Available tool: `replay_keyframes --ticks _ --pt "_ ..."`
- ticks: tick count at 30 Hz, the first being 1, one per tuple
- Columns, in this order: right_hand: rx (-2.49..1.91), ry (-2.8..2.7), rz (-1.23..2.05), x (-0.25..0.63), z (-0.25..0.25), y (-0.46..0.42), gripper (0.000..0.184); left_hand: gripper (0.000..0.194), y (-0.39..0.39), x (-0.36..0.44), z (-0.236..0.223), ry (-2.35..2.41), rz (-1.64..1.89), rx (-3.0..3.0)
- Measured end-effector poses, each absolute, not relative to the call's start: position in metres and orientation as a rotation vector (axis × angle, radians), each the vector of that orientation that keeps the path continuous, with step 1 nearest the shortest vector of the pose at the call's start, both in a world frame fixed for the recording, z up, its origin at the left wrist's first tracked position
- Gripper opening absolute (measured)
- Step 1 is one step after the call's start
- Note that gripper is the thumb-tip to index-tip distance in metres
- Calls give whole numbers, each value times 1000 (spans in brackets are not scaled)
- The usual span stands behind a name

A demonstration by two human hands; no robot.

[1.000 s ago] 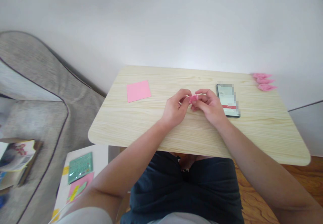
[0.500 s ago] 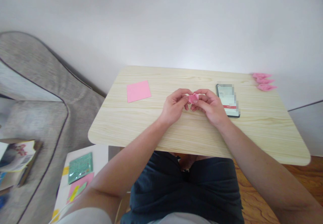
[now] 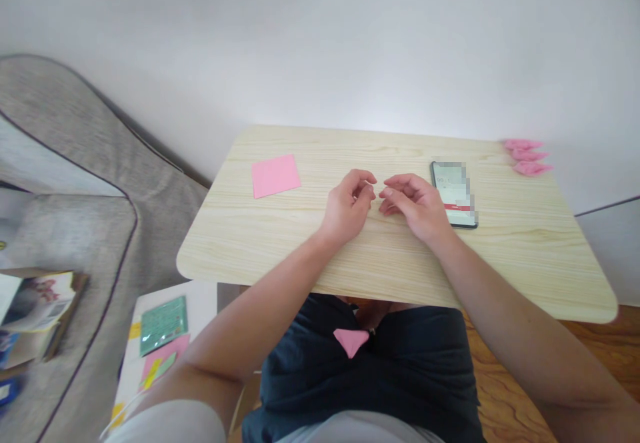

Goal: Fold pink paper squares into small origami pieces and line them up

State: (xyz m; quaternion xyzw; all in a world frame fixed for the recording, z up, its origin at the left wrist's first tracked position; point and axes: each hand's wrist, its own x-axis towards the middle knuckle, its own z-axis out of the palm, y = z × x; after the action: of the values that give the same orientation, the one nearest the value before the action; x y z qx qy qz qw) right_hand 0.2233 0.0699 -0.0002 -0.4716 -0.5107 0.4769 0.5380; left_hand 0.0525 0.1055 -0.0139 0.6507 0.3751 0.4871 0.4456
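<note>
Over the middle of the wooden table [image 3: 400,276], my left hand [image 3: 349,204] hovers with curled fingers parted and nothing in them. Facing it across a small gap, my right hand [image 3: 414,204] is likewise open, its fingers loosely bent. A folded piece of pink paper [image 3: 351,341], roughly triangular, lies on the dark shorts below the table's front edge. Left of my hands is a flat pink paper sheet [image 3: 275,176]. Beside my right hand lies a phone [image 3: 454,196] with its screen lit.
Several folded pink paper pieces [image 3: 531,168] rest at the table's far right corner, near the wall. At lower left, a white surface holds a green packet [image 3: 163,325] and coloured paper. A grey sofa [image 3: 165,223] stands to the left.
The folded pink paper has left my fingers and dropped onto the shorts. Both hands have opened and parted slightly. The view has shifted a little.
</note>
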Motion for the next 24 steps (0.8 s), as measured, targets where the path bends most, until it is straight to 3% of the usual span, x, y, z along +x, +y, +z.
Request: replay_keyframes --ticks 5,19,24 --pt "-1206 -1346 905 223 -4 68 28 16 109 52 -22 1018 1267 1734" --pt "-1257 -1567 775 221 5 58 27 21 115 53 -27 922 1325 1748" --pt "-1317 -1695 755 213 18 21 19 23 115 54 -25 826 1287 1774"
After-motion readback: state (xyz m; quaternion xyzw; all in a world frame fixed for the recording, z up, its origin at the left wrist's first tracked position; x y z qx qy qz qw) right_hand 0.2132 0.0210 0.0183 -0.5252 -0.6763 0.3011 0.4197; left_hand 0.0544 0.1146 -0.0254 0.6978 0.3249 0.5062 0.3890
